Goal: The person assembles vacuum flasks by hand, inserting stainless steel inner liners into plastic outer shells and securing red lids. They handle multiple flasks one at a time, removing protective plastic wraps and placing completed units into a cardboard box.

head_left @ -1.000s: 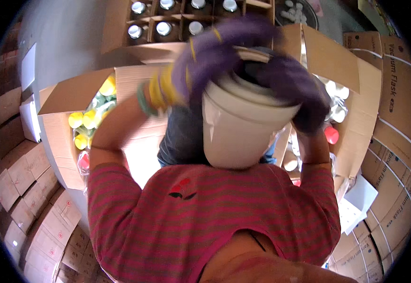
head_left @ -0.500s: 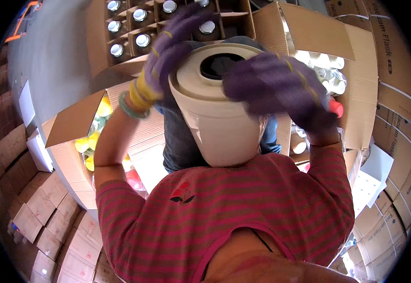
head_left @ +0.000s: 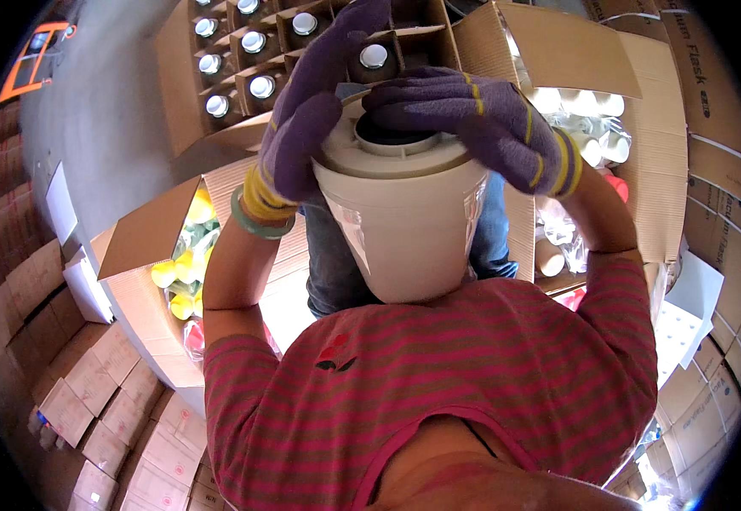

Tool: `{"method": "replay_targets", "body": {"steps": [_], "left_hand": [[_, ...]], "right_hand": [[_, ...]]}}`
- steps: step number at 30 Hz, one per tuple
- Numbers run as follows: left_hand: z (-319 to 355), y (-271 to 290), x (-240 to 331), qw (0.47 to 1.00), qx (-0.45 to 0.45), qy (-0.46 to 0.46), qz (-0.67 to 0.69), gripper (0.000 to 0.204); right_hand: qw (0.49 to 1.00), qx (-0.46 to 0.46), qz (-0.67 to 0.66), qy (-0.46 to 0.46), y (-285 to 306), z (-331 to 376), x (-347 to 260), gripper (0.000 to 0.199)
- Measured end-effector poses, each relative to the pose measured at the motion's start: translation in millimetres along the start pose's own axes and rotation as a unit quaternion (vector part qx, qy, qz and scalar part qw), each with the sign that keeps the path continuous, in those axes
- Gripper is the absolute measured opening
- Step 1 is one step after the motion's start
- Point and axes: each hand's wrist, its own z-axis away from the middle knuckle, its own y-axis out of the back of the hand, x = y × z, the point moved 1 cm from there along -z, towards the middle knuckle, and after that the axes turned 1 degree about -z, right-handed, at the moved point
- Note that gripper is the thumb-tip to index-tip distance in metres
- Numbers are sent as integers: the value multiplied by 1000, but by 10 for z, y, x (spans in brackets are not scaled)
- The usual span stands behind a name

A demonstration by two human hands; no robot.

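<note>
A large cream plastic container [head_left: 404,226], tapered toward my chest, stands between my jeans-clad legs. On its top is a raised ring around a round black centre [head_left: 387,134]. My left hand [head_left: 302,128], in a purple and yellow knit glove, rests against the container's left rim with its fingers stretched out, pointing away from me. In a matching glove, my right hand [head_left: 481,111] lies across the top from the right. Its fingers are extended over the far part of the black centre, hiding some of it.
Ahead, a divided carton [head_left: 187,94] holds several dark bottles with silver-white caps [head_left: 253,41]. To the left is an open carton [head_left: 153,311] with yellow-topped items [head_left: 185,266]. At right, another open carton [head_left: 664,162] holds wrapped white pieces [head_left: 587,104]. Stacked boxes [head_left: 123,375] line both sides.
My right hand has turned and settled flatter across the container's top, its fingers now over the black centre's far side. My left hand has moved in against the rim.
</note>
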Motion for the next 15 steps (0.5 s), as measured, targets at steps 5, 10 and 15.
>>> {"method": "replay_targets", "body": {"steps": [5,10,15], "left_hand": [[-80,-280,147,993,93,45,53,61],[136,-588,355,982,154,106,-17,52],[228,-878,404,973,228,35,25,48]], "right_hand": [[984,-86,-10,-156,211,-88,-91,26],[937,-235,74,-250,479,-461,-382,39],[897,-307,196,-249,408,-654,-830,42]]}}
